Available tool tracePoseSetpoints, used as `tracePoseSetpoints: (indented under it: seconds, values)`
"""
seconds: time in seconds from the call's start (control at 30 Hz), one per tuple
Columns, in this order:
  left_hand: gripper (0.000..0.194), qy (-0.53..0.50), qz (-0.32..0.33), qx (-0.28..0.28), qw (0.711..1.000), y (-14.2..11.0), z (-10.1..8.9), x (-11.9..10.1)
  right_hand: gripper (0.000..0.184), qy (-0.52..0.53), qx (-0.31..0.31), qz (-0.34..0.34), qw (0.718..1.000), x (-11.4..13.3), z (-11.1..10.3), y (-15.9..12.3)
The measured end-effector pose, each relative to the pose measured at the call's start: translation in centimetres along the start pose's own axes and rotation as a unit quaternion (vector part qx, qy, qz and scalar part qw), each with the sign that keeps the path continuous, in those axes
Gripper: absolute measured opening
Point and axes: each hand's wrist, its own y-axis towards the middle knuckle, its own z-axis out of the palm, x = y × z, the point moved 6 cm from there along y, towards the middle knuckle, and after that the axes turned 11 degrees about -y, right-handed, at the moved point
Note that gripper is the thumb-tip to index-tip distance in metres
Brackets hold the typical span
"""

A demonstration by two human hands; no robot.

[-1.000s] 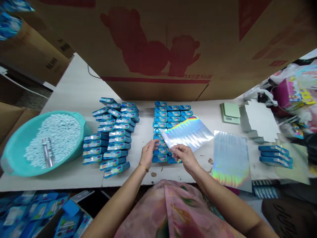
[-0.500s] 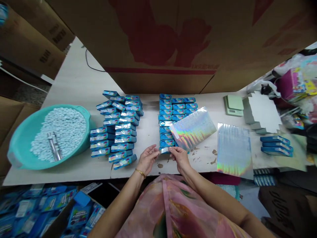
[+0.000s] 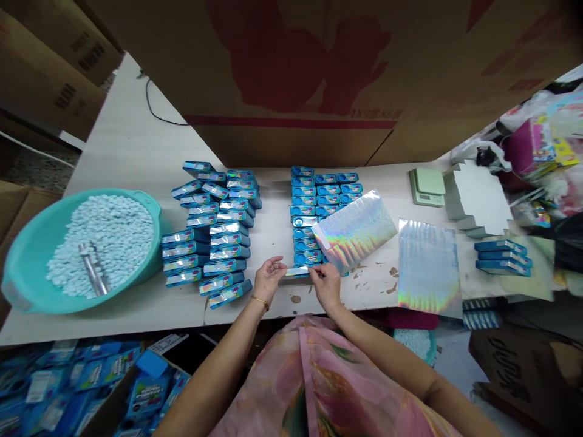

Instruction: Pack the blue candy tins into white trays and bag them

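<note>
A narrow shiny sticker strip stretches between my two hands, over the front end of the middle rows of blue flat packs. My left hand pinches the strip's left end with thumb and forefinger, its other fingers loosely curled. At the right end, the bent fingers of my right hand grip the strip. The pack just beneath is mostly hidden by it. A holographic sticker sheet lies slanted over the right part of these packs, close to my right hand.
On the left stand more blue packs and a turquoise basin of pale blue pieces with a metal scoop. To the right are another holographic sheet, a scale and stacked white card. A large carton blocks the back.
The strip now lies flatter and shows longer between my hands. My left hand has turned slightly and its fingers have curled in. The whole view has shifted a little.
</note>
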Motion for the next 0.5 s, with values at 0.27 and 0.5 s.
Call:
tracePoseSetpoints:
  seconds: [0.27, 0.5]
  values:
    - [0.04, 0.039, 0.056, 0.006, 0.998, 1.3, 0.8, 2.4, 0.017, -0.231, -0.002, -0.092, 0.969, 0.7, 0.7, 0.1]
    - [0.029, 0.188, 0.134, -0.077, 0.97, 1.2, -0.6, 3.2, 0.037, -0.35, 0.113, -0.259, 0.893, 1.3, 0.3, -1.1]
